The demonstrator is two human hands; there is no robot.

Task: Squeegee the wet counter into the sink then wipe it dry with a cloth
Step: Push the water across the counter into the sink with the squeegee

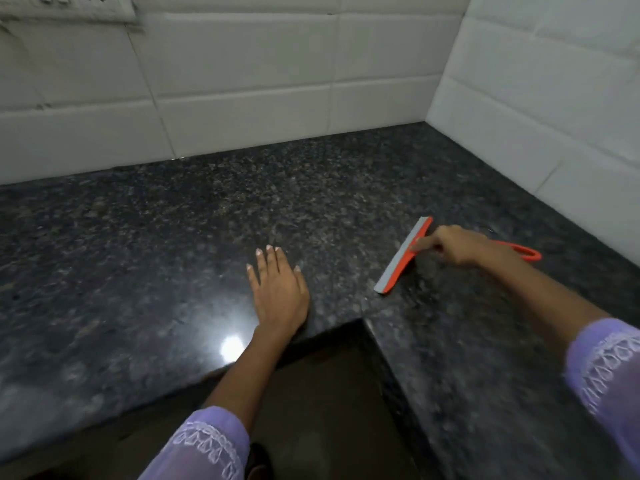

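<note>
Right hand hides the squeegee handle's middle.

Both forearms bare below lilac sleeves; sheer fabric, white embroidered diamond trim at cuffs. No rings visible.

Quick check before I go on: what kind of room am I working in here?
Most likely a home kitchen: an L-shaped dark granite counter set into a corner of white wall tiles, and the right hand holding an orange squeegee on it. No sink is in view.

- Orange plastic squeegee with a grey rubber blade: blade edge down on the counter, lying diagonally, looped handle pointing right.
- Dark speckled granite counter: L-shaped, glossy.
</note>
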